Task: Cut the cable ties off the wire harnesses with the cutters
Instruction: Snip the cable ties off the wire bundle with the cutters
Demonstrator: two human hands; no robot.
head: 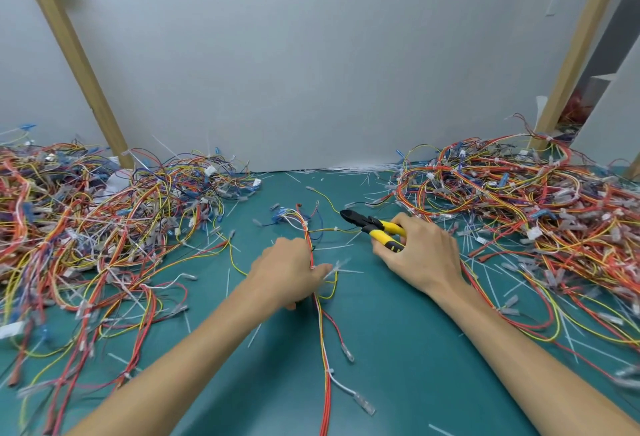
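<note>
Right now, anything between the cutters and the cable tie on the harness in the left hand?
Nothing blocks it. Between the cutters in the right hand and the cable tie on the harness lie only green mat and a thin yellow wire.

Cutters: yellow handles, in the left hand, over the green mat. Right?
Wrong hand. The head view shows the yellow-handled cutters gripped in the right hand, over the green mat; the left hand holds a wire harness.
</note>
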